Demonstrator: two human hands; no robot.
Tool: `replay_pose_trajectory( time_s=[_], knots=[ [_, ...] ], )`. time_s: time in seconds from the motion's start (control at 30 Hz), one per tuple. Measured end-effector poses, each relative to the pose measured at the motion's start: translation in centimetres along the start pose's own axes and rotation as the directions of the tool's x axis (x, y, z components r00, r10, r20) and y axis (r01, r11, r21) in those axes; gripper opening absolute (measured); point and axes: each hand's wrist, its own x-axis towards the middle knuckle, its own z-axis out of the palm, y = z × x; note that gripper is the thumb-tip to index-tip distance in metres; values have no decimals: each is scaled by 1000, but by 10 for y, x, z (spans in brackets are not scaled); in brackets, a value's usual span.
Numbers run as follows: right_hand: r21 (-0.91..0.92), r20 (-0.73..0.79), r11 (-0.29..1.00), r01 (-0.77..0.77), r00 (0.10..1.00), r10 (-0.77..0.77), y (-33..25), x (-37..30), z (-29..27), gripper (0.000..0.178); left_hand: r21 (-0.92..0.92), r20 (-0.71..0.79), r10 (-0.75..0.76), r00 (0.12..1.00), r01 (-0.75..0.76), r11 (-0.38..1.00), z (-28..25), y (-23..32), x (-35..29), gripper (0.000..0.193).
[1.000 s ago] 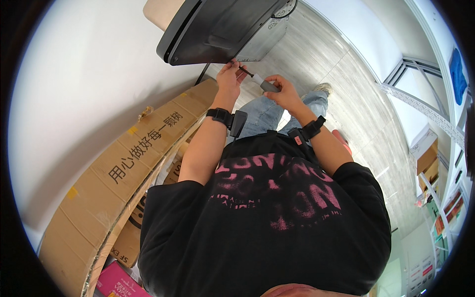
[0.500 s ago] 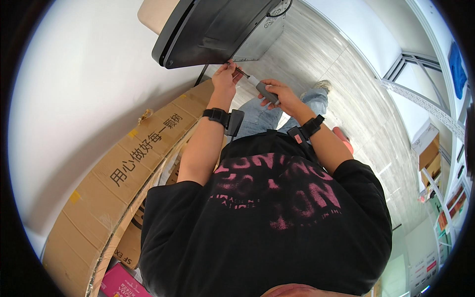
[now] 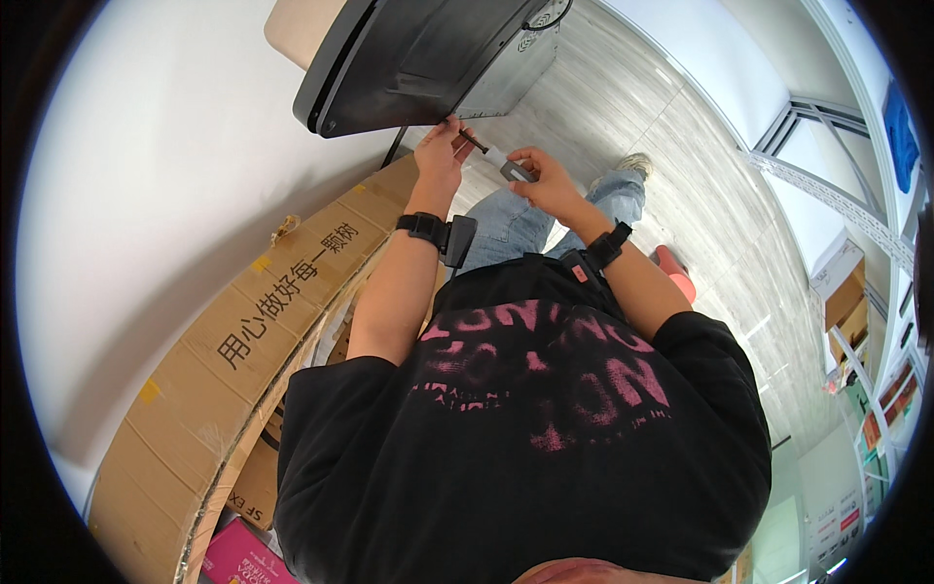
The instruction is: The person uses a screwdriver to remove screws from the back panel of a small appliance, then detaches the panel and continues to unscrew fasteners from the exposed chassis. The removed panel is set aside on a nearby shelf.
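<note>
My right hand (image 3: 547, 185) is closed round the grey handle of a screwdriver (image 3: 514, 171), covering its rear end. The dark shaft points up and left toward the lower edge of a black-panelled appliance (image 3: 418, 78). Beside the shaft's front end, my left hand (image 3: 443, 154) has its fingertips drawn together at the appliance's lower corner. What sits between those fingertips is too small to make out, and the screwdriver's tip is hidden by them.
A long cardboard box (image 3: 263, 302) leans along the white wall on the left, with a pink box (image 3: 243, 555) at its near end. A black cable (image 3: 550, 19) loops from the appliance. White shelving (image 3: 827, 195) stands on the right, and a red object (image 3: 673, 268) lies on the floor.
My right hand has shifted slightly on the screwdriver, its palm now over the rear of the handle. My left hand stays at the appliance's corner.
</note>
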Motion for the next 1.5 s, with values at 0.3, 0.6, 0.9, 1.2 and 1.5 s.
replay_pose_trajectory(
  time_s=[0.3, 0.6, 0.9, 1.2, 1.5],
  knots=[
    [251, 126, 930, -270, 961, 245, -15, -4, -3, 44, -7, 14, 4, 1000, -4, 1000, 0, 3, 2, 5],
    [-53, -6, 998, -43, 999, 43, 2, 7, -2, 46, -14, -53, 1, 999, -2, 1000, 12, 2, -8, 9],
    [207, 81, 937, -280, 960, 269, -20, -1, -4, 44, 26, -46, 0, 999, 1, 1000, 4, 1, 2, 7],
    [-169, -24, 986, -5, 1000, 1, 4, 8, -5, 46, 38, -43, -12, 999, 13, 999, 9, 2, -4, 9],
    [222, 95, 925, -308, 951, 294, -21, 2, -5, 46, 37, 8, 10, 1000, -10, 999, -1, 1, 2, 5]
  ],
)
